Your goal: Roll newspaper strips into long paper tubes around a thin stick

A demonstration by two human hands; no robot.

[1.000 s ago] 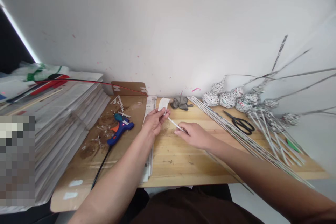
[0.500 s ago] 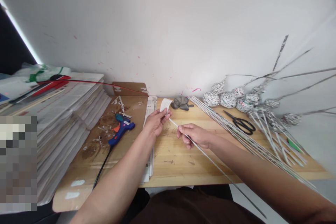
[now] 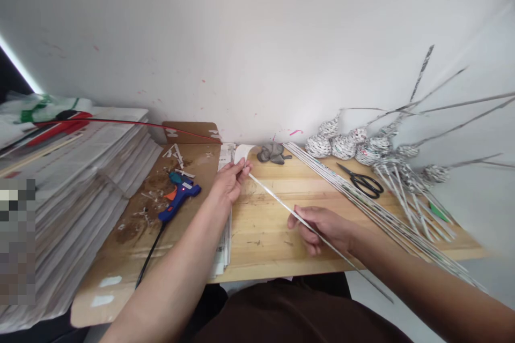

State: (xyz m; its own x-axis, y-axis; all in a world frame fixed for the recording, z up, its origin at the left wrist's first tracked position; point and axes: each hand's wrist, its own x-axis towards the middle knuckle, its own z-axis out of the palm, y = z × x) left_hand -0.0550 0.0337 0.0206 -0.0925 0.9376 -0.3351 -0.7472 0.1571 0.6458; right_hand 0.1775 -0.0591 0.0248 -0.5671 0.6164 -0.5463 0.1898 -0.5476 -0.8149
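Observation:
A thin rolled paper stick (image 3: 272, 193) slants between my two hands, its far end opening into a flat white strip (image 3: 242, 153). At that flared end, my left hand (image 3: 231, 179) is closed, pinching the paper between thumb and fingers. Farther down and to the right, my right hand (image 3: 322, 226) is closed around the stick with thumb and fingertips. Past it, the stick's thin tail runs beyond the table's front edge. Beyond the left hand, a crumpled dark grey lump (image 3: 273, 153) lies near the wall.
A blue glue gun (image 3: 179, 201) lies on stained cardboard (image 3: 116, 257) with white scraps. Left of it rises a tall newspaper stack (image 3: 116, 166). On the right are a bundle of paper sticks (image 3: 346, 190), black scissors (image 3: 364, 185) and several woven paper gourd shapes (image 3: 344, 146). A newspaper pile (image 3: 225, 236) lies centre-left.
My right hand has slid down the stick, towards me and to the right, away from the left hand. The left hand keeps its pinch. The view has shifted slightly.

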